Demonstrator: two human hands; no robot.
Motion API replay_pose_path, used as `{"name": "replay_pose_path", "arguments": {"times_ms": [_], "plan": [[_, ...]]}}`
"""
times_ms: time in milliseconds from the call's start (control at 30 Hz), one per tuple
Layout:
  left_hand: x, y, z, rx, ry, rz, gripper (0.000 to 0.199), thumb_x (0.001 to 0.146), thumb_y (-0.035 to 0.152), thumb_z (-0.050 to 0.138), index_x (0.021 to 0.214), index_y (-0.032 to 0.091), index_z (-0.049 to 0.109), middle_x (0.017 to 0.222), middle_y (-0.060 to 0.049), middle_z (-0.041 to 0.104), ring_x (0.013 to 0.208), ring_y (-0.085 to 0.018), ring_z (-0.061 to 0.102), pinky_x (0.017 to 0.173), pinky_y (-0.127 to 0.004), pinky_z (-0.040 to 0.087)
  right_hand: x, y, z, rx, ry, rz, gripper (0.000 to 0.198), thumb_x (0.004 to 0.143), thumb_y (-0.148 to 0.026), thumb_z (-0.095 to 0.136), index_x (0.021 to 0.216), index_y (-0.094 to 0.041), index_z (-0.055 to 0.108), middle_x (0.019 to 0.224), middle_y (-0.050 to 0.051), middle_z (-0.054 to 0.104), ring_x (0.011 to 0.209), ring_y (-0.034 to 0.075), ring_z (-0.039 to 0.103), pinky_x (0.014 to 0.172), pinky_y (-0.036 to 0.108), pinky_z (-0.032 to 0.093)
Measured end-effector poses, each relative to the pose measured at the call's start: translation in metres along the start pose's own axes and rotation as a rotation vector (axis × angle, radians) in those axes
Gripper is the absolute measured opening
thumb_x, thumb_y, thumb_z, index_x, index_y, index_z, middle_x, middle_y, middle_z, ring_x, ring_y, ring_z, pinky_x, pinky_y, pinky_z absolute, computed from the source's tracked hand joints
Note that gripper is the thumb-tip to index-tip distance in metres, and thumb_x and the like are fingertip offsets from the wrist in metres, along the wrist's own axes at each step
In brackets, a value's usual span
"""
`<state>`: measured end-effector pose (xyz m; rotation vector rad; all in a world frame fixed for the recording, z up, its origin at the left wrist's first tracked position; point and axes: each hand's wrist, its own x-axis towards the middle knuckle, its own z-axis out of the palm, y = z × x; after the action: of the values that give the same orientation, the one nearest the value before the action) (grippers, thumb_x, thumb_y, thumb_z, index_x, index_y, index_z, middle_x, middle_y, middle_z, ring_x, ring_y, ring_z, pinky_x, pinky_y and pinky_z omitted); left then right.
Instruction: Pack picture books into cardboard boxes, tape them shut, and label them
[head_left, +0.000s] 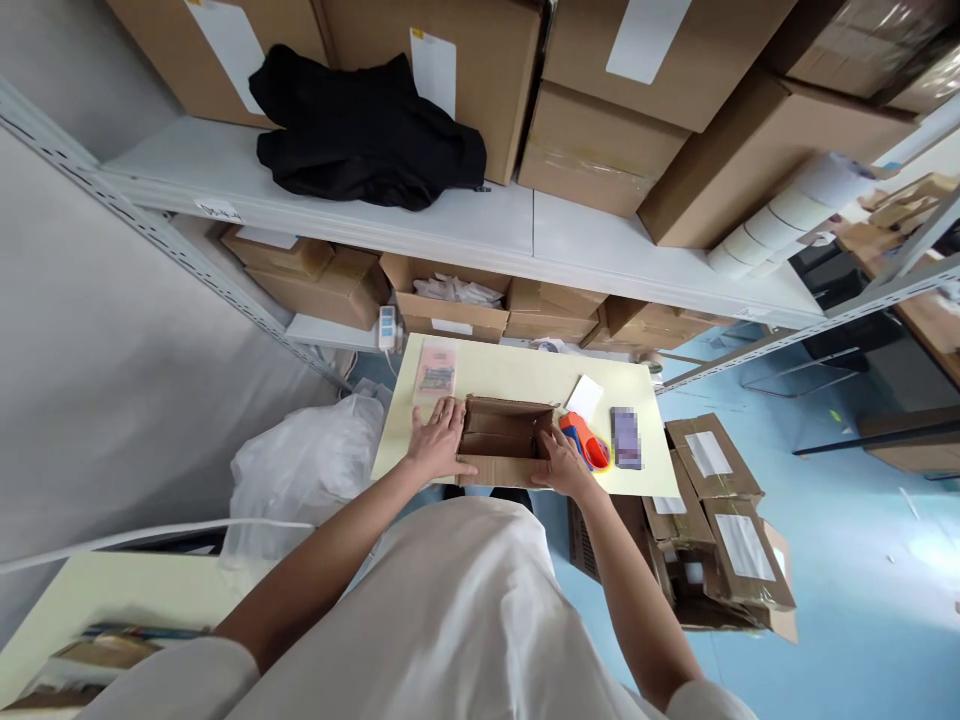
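A small cardboard box (498, 472) stands at the front edge of the pale table (510, 365), its top open and its inside showing brown walls. My left hand (439, 440) grips the left wall, with the thumb reaching over the front flap. On the opposite side, my right hand (564, 462) holds the right wall, its fingertips curling partly inside. Just right of that hand lies an orange and blue tape dispenser (577, 430). Behind the dispenser is a white card (584, 397), and a phone (626, 438) lies farther right.
A pinkish packet (436, 370) lies at the table's back left. Above the far side runs a shelf (480, 222) with large cartons and a black garment (367, 130). Plastic bags (307, 460) are bunched at left; stacked cartons (712, 520) stand on the floor at right.
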<state>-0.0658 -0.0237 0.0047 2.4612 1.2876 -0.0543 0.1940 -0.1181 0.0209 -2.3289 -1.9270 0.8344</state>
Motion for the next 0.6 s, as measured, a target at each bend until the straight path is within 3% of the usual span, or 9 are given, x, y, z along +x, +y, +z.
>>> {"name": "replay_pose_path", "arguments": {"times_ms": [133, 300, 467, 600], "plan": [[-0.004, -0.004, 0.015, 0.031, -0.009, 0.009, 0.132, 0.047, 0.073, 0.073, 0.15, 0.007, 0.023, 0.155, -0.026, 0.017, 0.143, -0.047, 0.004, 0.109, -0.068, -0.007, 0.001, 0.01, 0.028, 0.083, 0.094, -0.069, 0.103, 0.063, -0.021, 0.072, 0.151, -0.012, 0.019, 0.158, 0.019, 0.015, 0.145, 0.031, 0.021, 0.115, 0.044, 0.027], [0.014, 0.0, 0.033, -0.065, -0.056, -0.034, 0.131, 0.056, 0.07, 0.07, 0.152, 0.008, 0.006, 0.157, -0.026, 0.009, 0.145, -0.043, 0.008, 0.111, -0.065, 0.006, 0.013, 0.024, 0.055, 0.294, 0.25, -0.044, 0.106, 0.068, -0.027, 0.071, 0.153, -0.014, 0.007, 0.158, 0.02, 0.014, 0.145, 0.031, 0.021, 0.113, 0.047, 0.031], [0.048, -0.009, 0.04, -0.288, -0.09, -0.094, 0.116, 0.072, 0.066, 0.061, 0.152, 0.01, -0.001, 0.159, -0.02, 0.007, 0.146, -0.037, 0.009, 0.112, -0.06, 0.017, 0.037, 0.035, 0.057, 0.358, 0.373, -0.029, 0.106, 0.065, -0.029, 0.076, 0.151, -0.014, 0.016, 0.153, 0.02, 0.029, 0.143, 0.035, 0.025, 0.113, 0.053, 0.029], [0.069, -0.045, 0.041, -0.528, 0.019, -0.276, 0.074, 0.092, 0.056, 0.035, 0.152, 0.016, 0.018, 0.159, -0.014, 0.015, 0.147, -0.03, 0.012, 0.114, -0.05, 0.024, 0.045, 0.034, 0.052, 0.314, 0.374, -0.007, 0.107, 0.066, -0.032, 0.077, 0.151, -0.015, 0.014, 0.154, 0.02, 0.027, 0.143, 0.035, 0.026, 0.113, 0.054, 0.03]]}}
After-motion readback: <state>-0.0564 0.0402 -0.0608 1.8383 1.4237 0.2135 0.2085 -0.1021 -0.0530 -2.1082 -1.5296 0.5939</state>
